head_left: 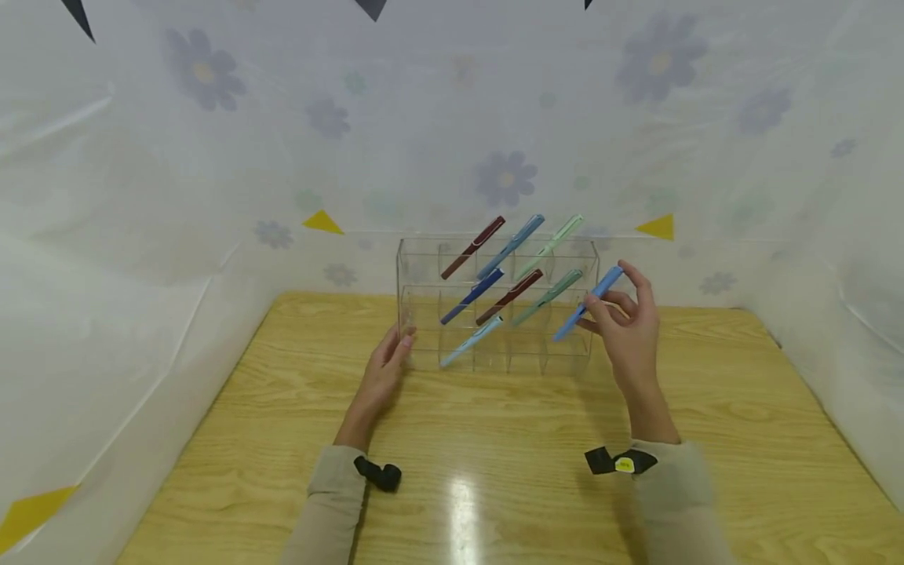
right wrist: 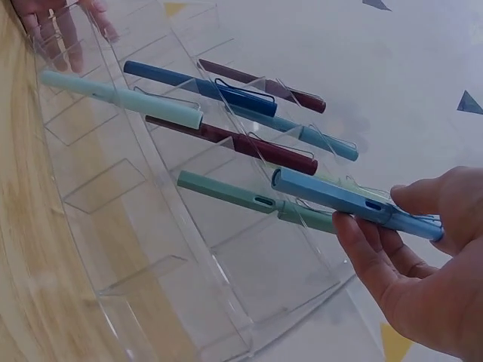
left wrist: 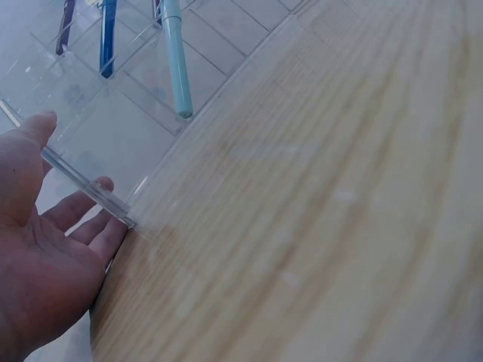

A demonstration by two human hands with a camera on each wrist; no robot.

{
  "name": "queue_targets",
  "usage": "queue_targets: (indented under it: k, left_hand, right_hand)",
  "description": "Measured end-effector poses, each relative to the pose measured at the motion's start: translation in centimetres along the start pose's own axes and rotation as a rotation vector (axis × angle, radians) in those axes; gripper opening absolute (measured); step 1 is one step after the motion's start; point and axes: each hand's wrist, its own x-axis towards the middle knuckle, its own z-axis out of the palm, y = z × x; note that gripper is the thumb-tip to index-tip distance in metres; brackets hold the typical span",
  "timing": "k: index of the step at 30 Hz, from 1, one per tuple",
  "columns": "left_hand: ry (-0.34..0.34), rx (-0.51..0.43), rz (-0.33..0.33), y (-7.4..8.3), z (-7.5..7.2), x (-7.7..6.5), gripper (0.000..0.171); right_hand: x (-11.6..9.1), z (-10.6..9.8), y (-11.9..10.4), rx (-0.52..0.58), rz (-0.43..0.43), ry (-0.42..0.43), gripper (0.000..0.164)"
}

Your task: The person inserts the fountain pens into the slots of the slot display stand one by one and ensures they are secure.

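Note:
A clear tiered pen rack stands on the table, holding several slanted pens. Its upper tier has a dark red pen, a blue-grey pen and a mint pen. On the middle tier lie a dark blue pen, another dark red pen and a green pen. A pale blue pen sits in the lowest tier. My left hand grips the rack's left side, thumb in front. At the right end, my right hand pinches a light blue pen by its upper part.
The wood-grain table extends in front of the rack and to both sides. Behind it hangs a pale flowered sheet, with more white sheeting at the sides. Yellow triangles mark the back sheet.

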Motion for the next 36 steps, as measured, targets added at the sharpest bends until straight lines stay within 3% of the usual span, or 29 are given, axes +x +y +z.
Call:
queue_targets:
  k: [8,14,21,25,32,36]
  left_hand:
    - [0.001,0.005,0.016,0.1,0.0,0.1,0.053]
    - [-0.017,-0.016,0.006,0.2,-0.2,0.0,0.053]
    - [-0.048,-0.001,-0.031,3.5,-0.2,-0.8,0.05]
    - [-0.047,-0.006,-0.035,3.7,-0.2,-0.9,0.051]
    - [-0.041,0.005,-0.052,3.7,-0.2,-1.0,0.051]
    - [-0.036,0.005,-0.044,3.7,-0.3,-0.9,0.051]
  right_hand:
    - [-0.4,1.9,1.5,0.026,-0.051,0.032,0.052]
    - [-0.8,2.9,2.6,-0.025,-0.08,0.084,0.046]
    - [-1.3,4.2,3.8,0.007,-0.113,0.115,0.047]
    - [-1.7,4.8,4.7,-0.005,-0.113,0.124,0.046]
    - [-2.3,5.7,6.3,-0.106,-0.134,0.105,0.04]
    - [-2.7,6.7,6.1,-0.202,-0.145,0.075,0.034]
